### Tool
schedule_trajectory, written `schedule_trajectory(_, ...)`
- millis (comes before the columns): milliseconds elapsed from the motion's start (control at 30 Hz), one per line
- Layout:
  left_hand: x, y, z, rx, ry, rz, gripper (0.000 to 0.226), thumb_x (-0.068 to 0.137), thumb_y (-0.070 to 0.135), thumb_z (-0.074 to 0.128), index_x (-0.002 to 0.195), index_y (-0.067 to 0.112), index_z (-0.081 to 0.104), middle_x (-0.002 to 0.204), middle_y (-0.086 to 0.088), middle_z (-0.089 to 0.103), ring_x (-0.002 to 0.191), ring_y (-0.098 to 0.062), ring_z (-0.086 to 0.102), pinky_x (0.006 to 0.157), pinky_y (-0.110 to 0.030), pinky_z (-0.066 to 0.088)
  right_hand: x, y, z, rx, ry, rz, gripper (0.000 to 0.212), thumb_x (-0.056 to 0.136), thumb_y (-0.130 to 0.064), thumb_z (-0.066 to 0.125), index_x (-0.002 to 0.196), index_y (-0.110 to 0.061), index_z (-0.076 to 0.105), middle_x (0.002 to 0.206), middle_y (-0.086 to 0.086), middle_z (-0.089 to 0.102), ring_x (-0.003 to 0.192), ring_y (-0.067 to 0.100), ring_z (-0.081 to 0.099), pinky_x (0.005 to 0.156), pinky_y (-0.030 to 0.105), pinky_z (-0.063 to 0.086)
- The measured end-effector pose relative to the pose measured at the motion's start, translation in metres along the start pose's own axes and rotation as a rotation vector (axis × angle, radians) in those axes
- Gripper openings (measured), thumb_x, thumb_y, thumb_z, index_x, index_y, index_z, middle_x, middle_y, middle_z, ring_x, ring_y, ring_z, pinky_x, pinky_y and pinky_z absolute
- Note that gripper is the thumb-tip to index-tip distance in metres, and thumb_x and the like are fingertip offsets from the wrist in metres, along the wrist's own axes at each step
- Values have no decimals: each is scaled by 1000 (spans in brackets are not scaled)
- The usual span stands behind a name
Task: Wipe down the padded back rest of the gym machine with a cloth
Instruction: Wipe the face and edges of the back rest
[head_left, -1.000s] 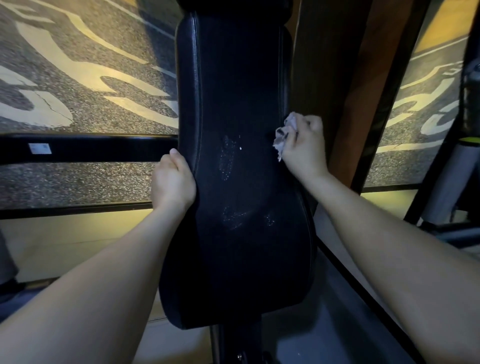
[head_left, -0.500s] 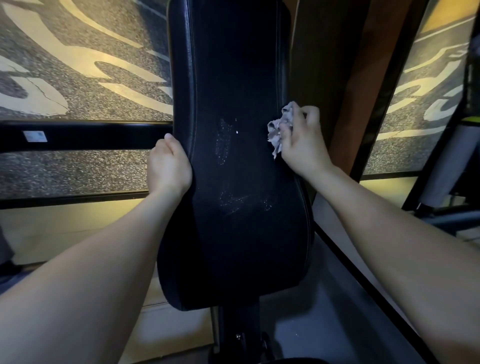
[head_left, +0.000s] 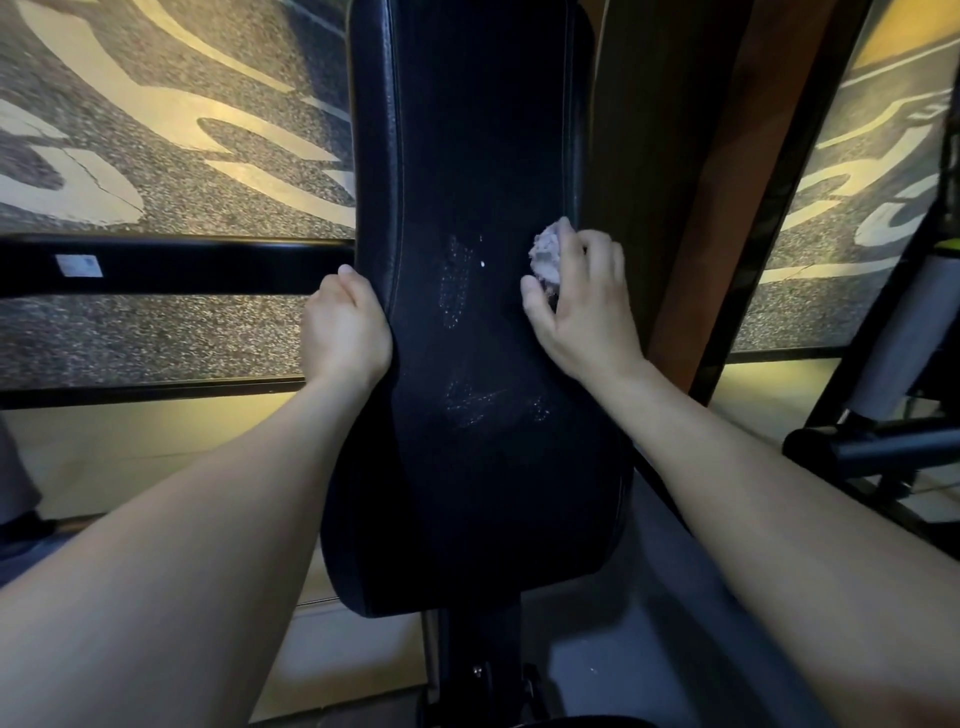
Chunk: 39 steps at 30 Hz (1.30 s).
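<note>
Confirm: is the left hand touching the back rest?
Touching. Head view shows the left hand wrapped around the left edge of the back rest, with no gap.

Light is dim and warm yellow, strongest on the speckled grey surface with pale painted shapes (head_left: 156, 104) beyond the left hand (head_left: 345, 327) and past the right hand (head_left: 582, 306). Between the hands, the black padded vinyl back rest (head_left: 478, 156) sinks into shadow; only faint whitish streaks (head_left: 457, 291) glint near the right hand's thumb. The crumpled pale cloth (head_left: 545, 254) looks soft and slightly blurred. Wide-angle distortion stretches both forearms towards the lower corners.
</note>
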<state>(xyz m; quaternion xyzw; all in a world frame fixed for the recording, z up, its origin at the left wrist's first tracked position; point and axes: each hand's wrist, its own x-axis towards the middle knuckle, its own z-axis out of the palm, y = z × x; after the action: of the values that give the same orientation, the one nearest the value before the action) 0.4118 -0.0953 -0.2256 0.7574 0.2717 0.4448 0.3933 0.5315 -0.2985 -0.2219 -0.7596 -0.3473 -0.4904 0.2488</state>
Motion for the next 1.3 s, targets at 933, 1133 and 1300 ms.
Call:
schedule_trajectory(933,0,-2,-1,-18,0,10,55,111,35,19,115,-3,59,118,-27,60,109,-41,55,80,-35,30,14,2,-9,46,-142,-345,53,94,1,58,146,-6,47,117,15,54,106,28,48,89,32,47)
schedule_trajectory(1133,-1,-1,-1,-20,-1,20,55,111,34,19,116,-3,59,119,-27,60,110,-41,55,80,-34,29,65,18,-14,147,64,179,36,101,-13,48,137,-8,56,111,3,43,99,12,49,89,13,42)
schedule_trajectory(1300,1,-4,1,-24,8,28,54,111,34,20,115,-3,59,118,-26,61,109,-41,55,79,-34,28,14,12,-12,182,50,133,39,98,-10,50,137,-6,56,108,4,43,100,12,48,95,17,43)
